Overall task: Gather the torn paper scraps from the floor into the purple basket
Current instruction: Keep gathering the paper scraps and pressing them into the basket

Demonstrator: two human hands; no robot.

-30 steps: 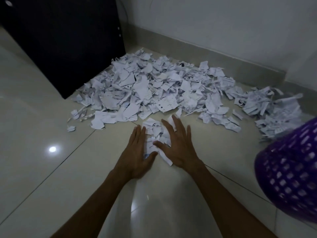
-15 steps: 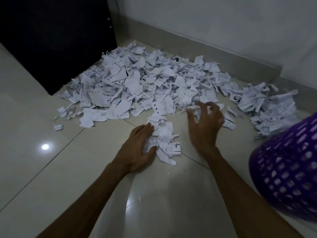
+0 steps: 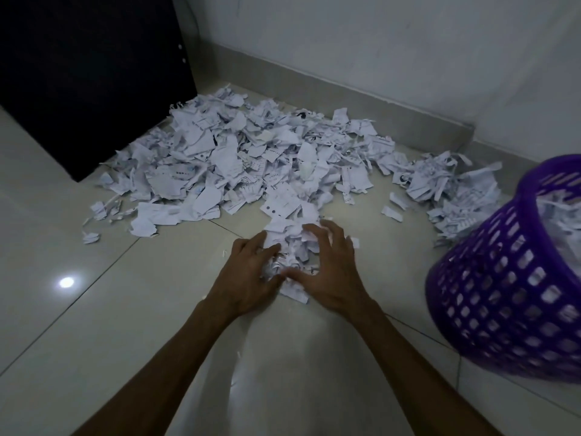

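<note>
- Pale glossy floor tiles (image 3: 94,325) run up to a grey wall, with a dark cabinet (image 3: 88,73) off beyond my left side.
- My left hand (image 3: 248,278) and right hand (image 3: 330,272) cup a small mound of scraps (image 3: 292,247) between them, fingers curled onto the paper from either side.
- Just past my fingertips spreads the main heap of torn paper (image 3: 235,162), with a smaller drift further right.
- To the right of my right hand, the purple basket (image 3: 503,294) tilts toward me, already holding some paper.
- These scraps look feather-light, limp and loose; I judge they will slide and spill from any gap.
- Best to press both palms inward and scoop from underneath, squeezing the bundle tight before lifting.
</note>
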